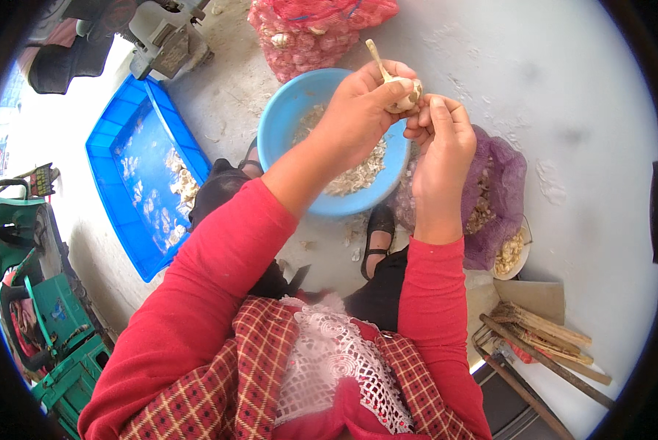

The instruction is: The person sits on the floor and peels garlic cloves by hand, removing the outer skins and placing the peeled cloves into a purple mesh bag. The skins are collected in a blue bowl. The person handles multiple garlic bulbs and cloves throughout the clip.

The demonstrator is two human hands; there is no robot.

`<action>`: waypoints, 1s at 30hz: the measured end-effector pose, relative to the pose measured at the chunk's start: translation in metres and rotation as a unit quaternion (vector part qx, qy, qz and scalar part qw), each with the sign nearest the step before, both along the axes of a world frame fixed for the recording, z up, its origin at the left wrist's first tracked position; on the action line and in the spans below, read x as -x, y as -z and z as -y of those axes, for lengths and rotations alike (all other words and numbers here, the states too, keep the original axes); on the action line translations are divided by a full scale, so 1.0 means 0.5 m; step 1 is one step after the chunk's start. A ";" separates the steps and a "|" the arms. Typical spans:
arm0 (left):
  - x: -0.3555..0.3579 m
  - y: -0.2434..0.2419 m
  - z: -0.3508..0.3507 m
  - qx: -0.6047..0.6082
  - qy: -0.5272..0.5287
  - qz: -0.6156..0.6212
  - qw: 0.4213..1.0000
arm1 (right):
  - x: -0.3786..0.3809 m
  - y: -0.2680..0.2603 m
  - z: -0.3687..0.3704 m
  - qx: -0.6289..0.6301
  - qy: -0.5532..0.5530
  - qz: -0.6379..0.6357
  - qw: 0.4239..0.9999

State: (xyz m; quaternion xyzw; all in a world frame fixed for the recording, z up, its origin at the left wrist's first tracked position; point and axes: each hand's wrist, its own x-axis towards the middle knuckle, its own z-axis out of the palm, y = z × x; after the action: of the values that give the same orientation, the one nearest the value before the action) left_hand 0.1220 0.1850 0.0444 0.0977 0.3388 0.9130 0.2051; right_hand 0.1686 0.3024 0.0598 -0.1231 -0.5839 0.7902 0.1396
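My left hand [365, 107] holds a garlic bulb [403, 96] with its dry stem pointing up and to the left. Brownish skin shows on part of the bulb. My right hand [442, 121] is against the bulb's lower right side, thumb and fingertips pinched together; whether a bit of skin is between them cannot be told. Beneath both hands a round light-blue plastic basin [285, 190] stands on the floor, with dry garlic skins [362, 173] inside, partly hidden by my left forearm.
A blue plastic crate [100, 165] with garlic bulbs stands at left. Beyond the basin lies a red mesh sack of garlic [307, 47]. To the right are a purple mesh sack [505, 170], a small bucket of cloves [509, 256] and wooden-handled tools [549, 357]. Green plastic boxes [59, 313] stand lower left.
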 end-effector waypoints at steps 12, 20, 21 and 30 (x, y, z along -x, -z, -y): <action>0.000 -0.004 0.008 -0.073 -0.010 0.135 0.988 | -0.002 0.008 0.003 0.047 0.016 0.009 0.999; -0.014 -0.010 -0.009 -0.161 0.039 0.103 0.981 | -0.012 0.002 0.008 0.055 0.016 -0.025 0.998; -0.016 -0.015 -0.008 -0.158 0.036 0.103 0.981 | -0.012 -0.002 0.009 0.060 0.013 -0.024 0.998; -0.027 -0.026 -0.005 -0.059 0.046 0.009 0.997 | -0.016 -0.011 0.008 0.112 -0.014 -0.060 0.992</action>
State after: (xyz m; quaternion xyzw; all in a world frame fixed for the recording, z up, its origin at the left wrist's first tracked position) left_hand 0.1353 0.1877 0.0574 0.1167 0.2778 0.9218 0.2437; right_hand 0.1766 0.2984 0.0652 -0.0817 -0.4841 0.8584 0.1489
